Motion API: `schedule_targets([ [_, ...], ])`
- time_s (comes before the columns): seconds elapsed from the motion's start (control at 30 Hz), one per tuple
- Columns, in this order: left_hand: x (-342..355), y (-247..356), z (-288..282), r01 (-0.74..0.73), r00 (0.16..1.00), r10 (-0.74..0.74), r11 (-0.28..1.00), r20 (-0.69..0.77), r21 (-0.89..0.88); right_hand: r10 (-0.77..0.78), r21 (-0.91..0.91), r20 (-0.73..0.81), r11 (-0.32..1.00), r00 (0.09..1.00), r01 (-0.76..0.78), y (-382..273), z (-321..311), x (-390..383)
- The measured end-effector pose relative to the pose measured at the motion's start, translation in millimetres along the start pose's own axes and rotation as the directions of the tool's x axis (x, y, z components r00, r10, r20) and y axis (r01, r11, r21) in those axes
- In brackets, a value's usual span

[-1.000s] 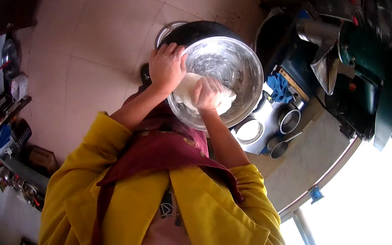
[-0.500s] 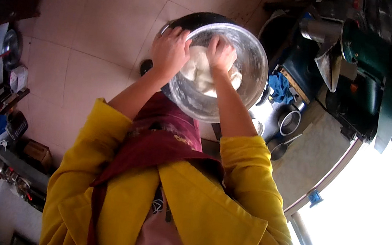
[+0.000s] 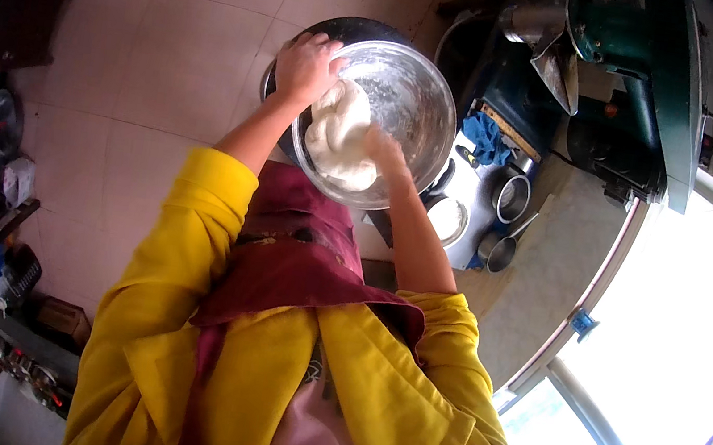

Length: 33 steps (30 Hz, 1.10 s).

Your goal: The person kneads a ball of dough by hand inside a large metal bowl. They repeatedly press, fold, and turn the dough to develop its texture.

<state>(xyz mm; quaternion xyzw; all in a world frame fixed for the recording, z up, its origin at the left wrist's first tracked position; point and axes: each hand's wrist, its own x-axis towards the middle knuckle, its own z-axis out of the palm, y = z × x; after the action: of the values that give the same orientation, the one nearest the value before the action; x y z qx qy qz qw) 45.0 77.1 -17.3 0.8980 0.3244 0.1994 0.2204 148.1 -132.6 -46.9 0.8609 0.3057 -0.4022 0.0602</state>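
A wide metal bowl (image 3: 418, 100), dusted white inside, holds a lump of pale dough (image 3: 337, 130) against its left and lower wall. My left hand (image 3: 306, 70) grips the bowl's rim at the upper left, fingers curled over the edge. Inside the bowl, my right hand (image 3: 384, 150) is at the dough's right side and appears to touch it. Motion smears the right fingers, so their pose is unclear. Beneath the bowl shows a dark round support (image 3: 355, 29).
To the right are a small metal pot (image 3: 513, 198), a ladle-like pan (image 3: 497, 252), a bowl of white contents (image 3: 447, 220) and a blue cloth (image 3: 486, 138). A green machine with a metal chute (image 3: 558, 73) stands at the upper right. Pink tiled floor (image 3: 190, 48) lies left.
The dough now lies farther left in the bowl, folded lengthwise. My right hand has moved from the dough's top down to its right side. My left hand stays on the rim.
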Motion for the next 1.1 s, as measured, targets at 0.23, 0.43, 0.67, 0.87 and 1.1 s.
schedule_targets([
  [0.23,17.9,4.2,9.0,-0.146,0.989,0.140,0.980,-0.055,-0.135,-0.434,-0.136,-0.283,0.901,0.856,0.412,-62.9,-58.0,89.5],
  [0.43,15.1,-21.2,15.1,-0.148,0.986,0.138,0.984,-0.098,-0.100,-0.385,0.198,0.128,0.913,0.914,0.357,-82.2,-92.2,58.2],
  [0.67,22.0,12.0,9.1,-0.156,0.988,0.156,0.987,0.008,0.033,-0.522,-0.187,-0.437,0.849,0.732,0.494,-54.1,-53.0,-79.2],
  [0.87,22.7,9.0,9.9,-0.159,0.987,0.160,0.984,-0.003,0.080,-0.294,0.002,-0.730,0.902,0.617,0.432,-68.7,-5.7,-67.0],
  [1.1,26.9,9.4,9.5,-0.209,0.977,0.212,0.973,-0.022,0.094,-0.374,-0.168,-0.758,0.903,0.535,0.395,-76.0,-25.0,-15.8],
])
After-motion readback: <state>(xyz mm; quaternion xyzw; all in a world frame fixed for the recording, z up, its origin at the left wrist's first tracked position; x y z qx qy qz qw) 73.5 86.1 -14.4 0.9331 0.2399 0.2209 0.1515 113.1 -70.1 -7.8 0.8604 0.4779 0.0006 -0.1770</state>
